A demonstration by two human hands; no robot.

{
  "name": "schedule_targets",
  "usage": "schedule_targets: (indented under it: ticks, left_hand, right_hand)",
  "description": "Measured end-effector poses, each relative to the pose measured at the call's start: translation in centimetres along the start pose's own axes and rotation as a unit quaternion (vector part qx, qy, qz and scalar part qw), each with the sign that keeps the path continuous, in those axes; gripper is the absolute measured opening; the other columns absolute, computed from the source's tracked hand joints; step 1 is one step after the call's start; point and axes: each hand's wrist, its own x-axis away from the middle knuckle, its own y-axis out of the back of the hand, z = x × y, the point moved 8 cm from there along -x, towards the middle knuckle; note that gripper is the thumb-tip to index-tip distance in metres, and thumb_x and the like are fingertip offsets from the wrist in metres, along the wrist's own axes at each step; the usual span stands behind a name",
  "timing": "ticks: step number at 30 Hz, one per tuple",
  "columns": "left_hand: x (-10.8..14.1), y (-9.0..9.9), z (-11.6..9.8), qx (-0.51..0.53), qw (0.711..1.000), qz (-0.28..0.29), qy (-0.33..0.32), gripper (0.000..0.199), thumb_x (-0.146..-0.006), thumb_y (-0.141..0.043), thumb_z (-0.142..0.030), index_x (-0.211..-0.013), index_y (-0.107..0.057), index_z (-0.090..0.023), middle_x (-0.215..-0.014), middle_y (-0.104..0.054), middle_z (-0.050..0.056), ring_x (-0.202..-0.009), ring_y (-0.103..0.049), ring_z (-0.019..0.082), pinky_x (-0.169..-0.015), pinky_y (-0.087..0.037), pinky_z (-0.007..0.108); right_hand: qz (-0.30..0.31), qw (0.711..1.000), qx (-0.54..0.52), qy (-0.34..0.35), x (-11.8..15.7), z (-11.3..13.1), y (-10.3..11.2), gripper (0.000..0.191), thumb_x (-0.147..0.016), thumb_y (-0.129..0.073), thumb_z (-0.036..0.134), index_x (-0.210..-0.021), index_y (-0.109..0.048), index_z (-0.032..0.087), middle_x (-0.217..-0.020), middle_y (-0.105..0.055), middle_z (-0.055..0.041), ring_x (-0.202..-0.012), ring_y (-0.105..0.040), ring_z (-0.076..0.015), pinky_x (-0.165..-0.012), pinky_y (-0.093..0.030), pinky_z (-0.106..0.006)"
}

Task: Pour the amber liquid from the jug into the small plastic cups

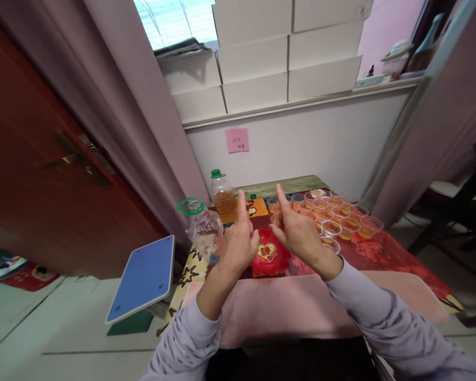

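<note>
Both hands are raised over the table with the index fingers stretched out and the thumbs apart. My left hand (238, 243) holds nothing and is in front of the two bottles. My right hand (299, 233) is likewise without anything in it, close to the left side of the cups. Between and below the hands lies a red scalloped dish (270, 256) with a gold heart design. Several clear plastic cups (349, 225) with amber liquid stand grouped on the right. A large bottle (225, 205) of amber liquid wears a green cap; a clear uncapped bottle (206, 233) with a green handle stands nearer.
A pink cloth (285, 307) covers the table's near edge. A small green cap (253, 196) lies toward the back. Left of the table is a blue-topped stool (145, 278). A pink note (237, 141) is stuck to the wall behind.
</note>
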Motion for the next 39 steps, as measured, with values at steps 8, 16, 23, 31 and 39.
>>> schedule_targets:
  ticks: [8,16,23,31,39]
  left_hand:
    - [-1.0,-0.3,-2.0,-0.234,0.969,-0.05,-0.056,0.105,-0.086,-0.058,-0.005,-0.186,-0.025,-0.014,-0.115,-0.083,0.019,-0.078,-0.074,0.028,-0.067,-0.054,0.034]
    - [1.0,-1.5,-2.9,-0.287,0.955,-0.048,-0.063,0.102,-0.088,-0.054,-0.004,-0.185,-0.026,-0.015,-0.101,-0.081,0.014,-0.068,-0.07,0.026,-0.064,-0.055,0.033]
    - [2.5,-1.4,-3.1,-0.322,0.945,-0.047,-0.031,0.106,-0.089,-0.058,-0.004,-0.187,-0.02,-0.018,-0.116,-0.082,0.017,-0.082,-0.079,0.028,-0.07,-0.059,0.033]
    - [3.3,-1.5,-2.3,-0.302,0.952,-0.043,-0.017,0.107,-0.088,-0.056,-0.004,-0.187,-0.017,-0.016,-0.109,-0.08,0.013,-0.079,-0.077,0.027,-0.074,-0.059,0.033]
    - [13.2,-4.8,7.0,-0.054,0.997,0.046,0.042,0.012,-0.097,-0.066,-0.03,-0.092,-0.078,-0.028,-0.088,-0.074,0.009,-0.079,-0.072,0.026,-0.077,-0.057,0.034]
  right_hand:
    - [-0.134,0.979,0.156,0.013,-1.1,0.6,2.4,0.085,-0.104,-0.051,0.015,-0.184,-0.025,0.014,-0.082,-0.077,-0.0089,-0.066,-0.065,-0.0255,-0.065,-0.054,-0.036]
    - [-0.126,0.98,0.154,0.019,1.0,0.2,3.1,0.084,-0.102,-0.047,0.012,-0.184,-0.029,0.017,-0.086,-0.077,-0.0092,-0.066,-0.062,-0.0229,-0.066,-0.054,-0.034]
    - [-0.121,0.984,0.131,0.015,2.4,0.0,3.9,0.082,-0.104,-0.048,0.016,-0.184,-0.028,0.014,-0.086,-0.077,-0.0105,-0.067,-0.061,-0.0235,-0.06,-0.051,-0.032]
    - [-0.117,0.983,0.136,0.025,3.3,0.2,3.8,0.078,-0.105,-0.048,0.015,-0.182,-0.034,0.017,-0.085,-0.078,-0.009,-0.067,-0.064,-0.0237,-0.06,-0.049,-0.032]
    - [0.034,0.998,0.044,0.006,15.0,-4.3,-3.8,0.032,-0.11,-0.059,0.038,-0.129,-0.08,0.023,-0.095,-0.085,-0.0117,-0.079,-0.08,-0.0276,-0.064,-0.054,-0.034]
